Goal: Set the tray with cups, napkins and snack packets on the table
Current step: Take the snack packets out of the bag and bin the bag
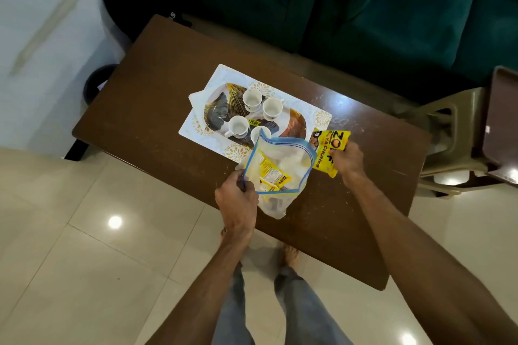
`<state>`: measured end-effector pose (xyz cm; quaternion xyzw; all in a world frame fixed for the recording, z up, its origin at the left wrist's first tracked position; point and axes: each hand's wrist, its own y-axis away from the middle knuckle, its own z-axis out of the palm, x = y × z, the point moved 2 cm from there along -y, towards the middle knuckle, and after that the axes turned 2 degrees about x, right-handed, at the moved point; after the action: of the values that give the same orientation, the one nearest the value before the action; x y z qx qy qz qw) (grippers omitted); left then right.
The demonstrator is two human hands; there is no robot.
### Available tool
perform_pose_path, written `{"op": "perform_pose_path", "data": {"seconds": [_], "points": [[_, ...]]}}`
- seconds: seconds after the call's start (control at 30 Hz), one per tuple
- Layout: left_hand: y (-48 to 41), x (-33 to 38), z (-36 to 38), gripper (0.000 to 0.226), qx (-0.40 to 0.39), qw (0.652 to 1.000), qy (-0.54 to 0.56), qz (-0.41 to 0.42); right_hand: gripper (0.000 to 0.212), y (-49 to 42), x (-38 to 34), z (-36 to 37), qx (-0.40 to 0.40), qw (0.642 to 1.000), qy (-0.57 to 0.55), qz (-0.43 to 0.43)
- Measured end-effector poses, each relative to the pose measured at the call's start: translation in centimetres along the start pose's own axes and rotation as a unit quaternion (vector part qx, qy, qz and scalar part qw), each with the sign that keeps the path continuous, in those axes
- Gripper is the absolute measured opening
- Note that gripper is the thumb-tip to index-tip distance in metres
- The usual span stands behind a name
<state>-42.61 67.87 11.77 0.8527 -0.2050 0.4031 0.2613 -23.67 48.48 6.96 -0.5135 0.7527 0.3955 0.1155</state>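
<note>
The table (168, 78) carries the tray (221, 109) at its middle. By the near edge the left hand (236, 193) pinches the bag (283, 159) by its rim, holding it agape for unloading. The right hand (347, 161) curls round a packet (330, 148) beside it. Four cups (252, 98) stand on the tray.

held packet (330, 152): "ZO", "YA CHUNKS", "10" | bagged packet (276, 173): "ZOFF" | tray sticker (253, 122): "79.00"

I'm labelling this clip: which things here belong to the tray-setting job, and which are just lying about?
Job: tray, four white cups, zip bag of packets in left hand, soya chunks packet in right hand, placemats, table.
Lying about: green sofa, black bag, plastic chair.
</note>
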Motion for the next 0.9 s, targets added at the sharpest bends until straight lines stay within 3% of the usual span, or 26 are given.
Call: {"op": "perform_pose_path", "data": {"seconds": [0.2, 0.33, 0.47, 0.57, 0.67, 0.77, 0.83, 0.9], "points": [[0.1, 0.0, 0.4, 0.022, -0.001, 1.000, 0.014, -0.003, 0.023, -0.8, 4.9, 4.2, -0.096, 0.982, 0.155, -0.040], [0.4, -0.3, 0.9, 0.021, -0.003, 1.000, 0.013, 0.016, 0.034, -1.4, 6.7, 5.5, -0.148, 0.971, 0.182, -0.046], [0.7, -0.2, 1.0, 0.021, -0.008, 1.000, 0.013, 0.019, 0.035, -0.7, 6.4, 4.1, -0.093, 0.980, 0.172, -0.047], [0.9, 0.1, 0.9, 0.022, -0.013, 1.000, 0.016, 0.012, 0.035, 1.8, 2.8, 1.3, 0.011, 0.973, 0.170, -0.154], [0.9, 0.6, 0.7, 0.020, -0.005, 1.000, 0.014, -0.005, 0.024, 6.7, -2.7, -1.4, 0.079, 0.949, 0.073, -0.297], [0.9, 0.8, 0.3, 0.015, -0.002, 1.000, 0.011, -0.019, 0.012, 10.7, -6.5, -0.4, -0.019, 0.906, 0.073, -0.416], [0.8, 0.6, 0.3, 0.008, -0.002, 1.000, 0.008, -0.020, 0.017, 10.5, -7.0, 2.9, -0.149, 0.891, 0.175, -0.391], [0.7, 0.2, 0.4, 0.007, -0.002, 1.000, 0.003, -0.016, 0.031, 9.3, -6.5, 6.5, -0.248, 0.877, 0.282, -0.301]]}}
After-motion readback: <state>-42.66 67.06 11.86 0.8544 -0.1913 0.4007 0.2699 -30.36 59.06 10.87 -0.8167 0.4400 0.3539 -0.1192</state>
